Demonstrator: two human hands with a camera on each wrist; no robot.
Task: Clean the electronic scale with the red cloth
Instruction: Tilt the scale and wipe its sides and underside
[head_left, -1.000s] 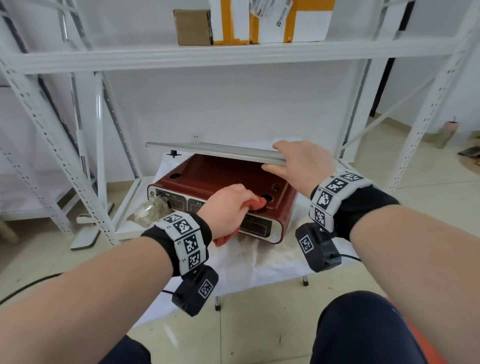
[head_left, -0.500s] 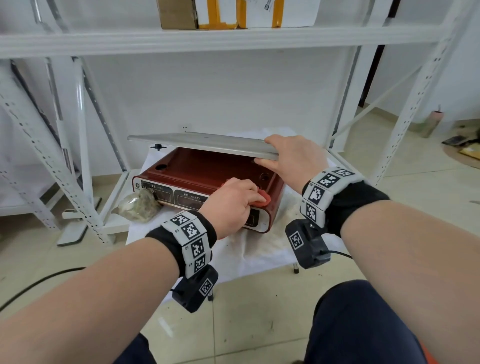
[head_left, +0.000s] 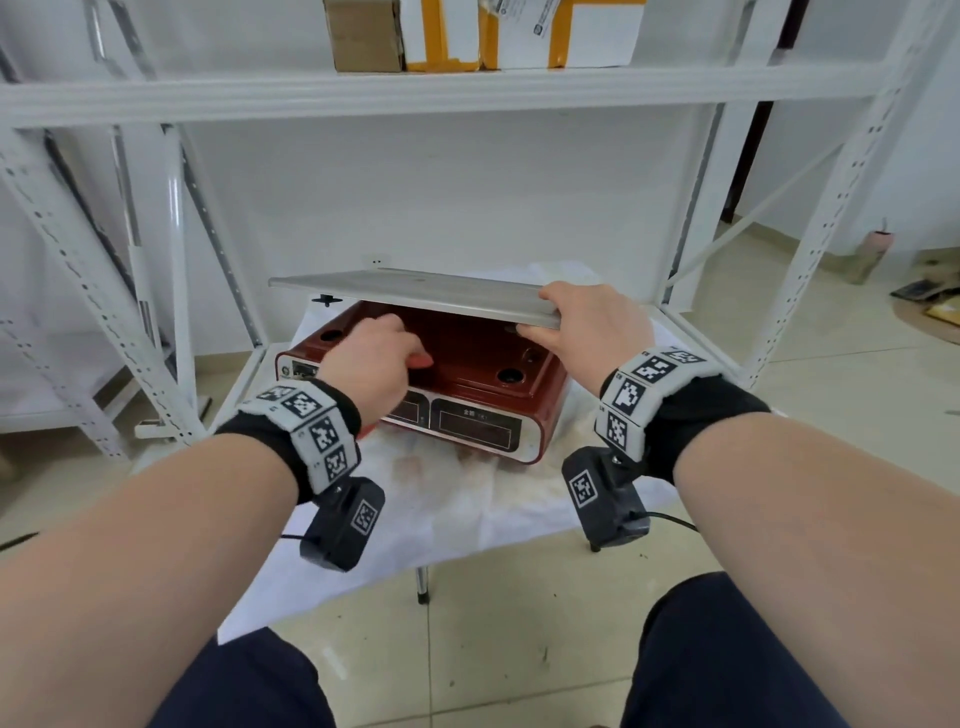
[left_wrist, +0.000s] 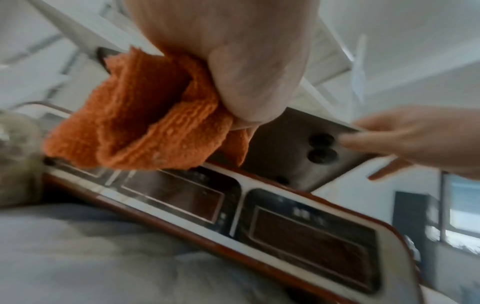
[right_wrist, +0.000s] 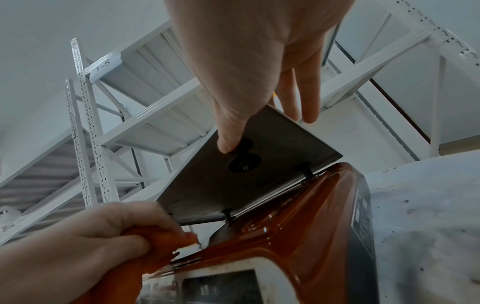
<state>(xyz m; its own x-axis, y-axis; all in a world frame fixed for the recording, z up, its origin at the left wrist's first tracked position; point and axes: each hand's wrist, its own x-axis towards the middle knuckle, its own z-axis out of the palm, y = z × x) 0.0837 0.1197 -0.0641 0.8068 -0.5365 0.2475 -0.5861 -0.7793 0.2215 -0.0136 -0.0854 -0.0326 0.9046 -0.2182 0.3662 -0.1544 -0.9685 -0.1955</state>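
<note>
My left hand (head_left: 376, 358) is bunched around the red cloth (left_wrist: 145, 123), pressing it onto the dark red top of the electronic scale (head_left: 483, 358), toward its left side. My right hand (head_left: 592, 332) pinches the near right corner of the steel weighing pan (head_left: 415, 293), thumb underneath and fingers on top, holding it tilted up off the body. The scale sits on a white sheet (head_left: 441, 499) covering a low stand, its display panels facing me, with white metal shelving (head_left: 415, 91) behind and overhead.
</note>
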